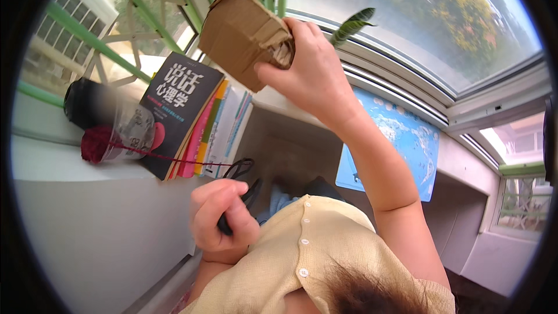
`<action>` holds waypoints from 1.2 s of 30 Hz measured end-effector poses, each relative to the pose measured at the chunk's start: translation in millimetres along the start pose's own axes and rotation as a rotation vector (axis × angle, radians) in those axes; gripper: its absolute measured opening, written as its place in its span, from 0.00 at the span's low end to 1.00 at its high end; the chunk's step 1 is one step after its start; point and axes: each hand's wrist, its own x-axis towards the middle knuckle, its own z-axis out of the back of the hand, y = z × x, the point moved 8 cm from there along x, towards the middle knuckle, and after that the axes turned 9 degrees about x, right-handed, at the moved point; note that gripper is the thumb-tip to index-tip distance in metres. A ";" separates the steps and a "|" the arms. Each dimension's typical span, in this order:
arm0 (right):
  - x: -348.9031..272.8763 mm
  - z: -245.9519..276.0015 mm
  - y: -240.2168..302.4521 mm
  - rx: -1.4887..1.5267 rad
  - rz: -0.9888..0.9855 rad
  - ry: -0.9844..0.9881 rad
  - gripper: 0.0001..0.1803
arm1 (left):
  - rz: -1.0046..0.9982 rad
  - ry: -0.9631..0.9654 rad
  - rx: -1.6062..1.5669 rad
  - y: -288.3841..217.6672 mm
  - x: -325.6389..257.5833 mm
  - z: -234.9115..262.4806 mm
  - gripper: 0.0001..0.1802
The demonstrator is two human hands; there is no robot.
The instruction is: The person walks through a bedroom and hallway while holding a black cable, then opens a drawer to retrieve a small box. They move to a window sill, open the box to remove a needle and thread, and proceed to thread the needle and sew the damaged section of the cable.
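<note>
My right hand (317, 70) is raised toward the window. Its thumb and fingers grip the torn end of a brown cardboard box (238, 38), tilted above a row of books. Lower down, in front of my shirt, my left hand (224, 215) is curled round a black looped thing (251, 193) whose kind I cannot make out. A dark red strand stretches from a yarn ball (97, 144) across a clear plastic cup (135, 131) and the books to near that black thing. The cup lies by a dark book (180, 110) with a pale title.
Several books (224, 128) stand on the left ledge (46, 160), beside a blurred black object (87, 104). Green window bars (99, 40) rise behind. A blue patterned mat (389, 139) lies on the right sill, and a green leaf (351, 26) shows behind my right hand.
</note>
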 end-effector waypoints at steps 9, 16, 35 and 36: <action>-209.1 175.2 -102.9 -0.271 -0.394 -0.010 0.35 | -0.150 0.227 -0.417 -68.3 -2.8 -85.8 0.10; -264.7 272.4 -234.8 -0.343 -0.374 -0.043 0.41 | -0.080 0.418 -0.419 -105.3 -42.8 -225.7 0.12; -269.7 284.4 -269.3 0.018 -0.266 0.103 0.43 | 0.492 0.684 -0.002 -118.3 -127.9 -393.9 0.13; -269.6 283.8 -271.8 0.096 -0.269 0.109 0.41 | 0.375 0.557 0.048 -128.0 -118.3 -384.3 0.11</action>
